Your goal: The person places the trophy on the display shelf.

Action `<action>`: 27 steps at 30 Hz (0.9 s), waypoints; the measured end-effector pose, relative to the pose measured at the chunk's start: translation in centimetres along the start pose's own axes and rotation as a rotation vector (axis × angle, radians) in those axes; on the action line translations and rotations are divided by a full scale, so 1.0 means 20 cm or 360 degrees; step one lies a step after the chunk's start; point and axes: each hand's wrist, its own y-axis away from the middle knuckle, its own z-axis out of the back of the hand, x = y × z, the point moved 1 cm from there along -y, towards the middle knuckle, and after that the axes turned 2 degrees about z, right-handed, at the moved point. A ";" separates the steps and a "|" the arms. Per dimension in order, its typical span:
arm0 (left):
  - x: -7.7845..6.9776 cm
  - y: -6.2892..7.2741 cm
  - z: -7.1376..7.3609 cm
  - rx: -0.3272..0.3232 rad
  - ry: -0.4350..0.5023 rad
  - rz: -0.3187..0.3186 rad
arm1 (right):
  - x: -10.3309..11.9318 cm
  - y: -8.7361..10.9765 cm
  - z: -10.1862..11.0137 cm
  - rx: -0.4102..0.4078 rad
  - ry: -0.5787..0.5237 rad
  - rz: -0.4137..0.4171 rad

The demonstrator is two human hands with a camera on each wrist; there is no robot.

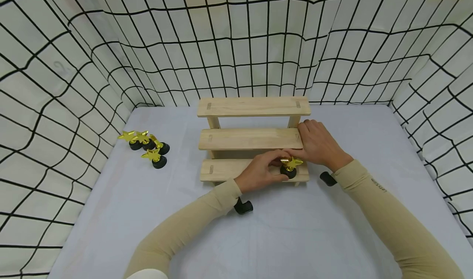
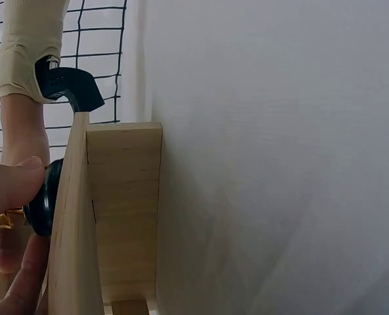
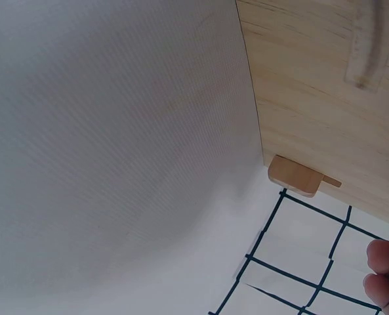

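A three-tier wooden stand [image 1: 251, 139] is on the white table. Toward the right end of its lowest step is a small gold star trophy [image 1: 290, 167] with a round black base. My left hand [image 1: 262, 170] pinches that base between thumb and fingers; in the left wrist view the black base [image 2: 44, 200] is against the wooden board [image 2: 76, 230]. My right hand [image 1: 319, 143] grips the right end of the middle step, its thumb reaching toward the star. Fingertips [image 3: 384, 259] of the right hand show at the edge of the right wrist view.
Several more gold star trophies [image 1: 159, 161] with black bases are grouped on the left of the table [image 1: 177, 213]. White walls with a black grid [image 1: 251, 49] enclose the table's back and sides. Black wrist devices [image 1: 244, 207] show at both sleeves.
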 end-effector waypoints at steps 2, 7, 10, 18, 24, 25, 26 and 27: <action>0.00 0.02 0.01 -0.0014 -0.0017 -0.0009 | 0.01 0.00 0.00 0.0023 -0.0018 -0.0016; 0.00 0.06 0.05 -0.0045 -0.0097 -0.0007 | 0.02 -0.01 0.01 0.0097 -0.0075 -0.0074; 0.01 0.08 0.08 -0.0072 -0.0124 0.0011 | 0.02 -0.01 0.02 0.0115 -0.0080 -0.0092; 0.02 0.15 0.14 -0.0101 -0.0108 0.0073 | 0.03 -0.02 0.01 0.0126 -0.0082 -0.0092; 0.01 0.22 0.24 -0.0104 -0.0141 0.0083 | 0.03 -0.02 0.02 0.0161 -0.0072 -0.0124; 0.01 0.23 0.26 -0.0112 -0.0144 0.0078 | 0.03 -0.02 0.02 0.0170 -0.0071 -0.0131; 0.00 0.24 0.28 -0.0123 -0.0148 0.0071 | 0.03 -0.02 0.02 0.0178 -0.0071 -0.0138; -0.01 0.25 0.30 -0.0137 -0.0146 0.0064 | 0.03 -0.02 0.02 0.0184 -0.0072 -0.0145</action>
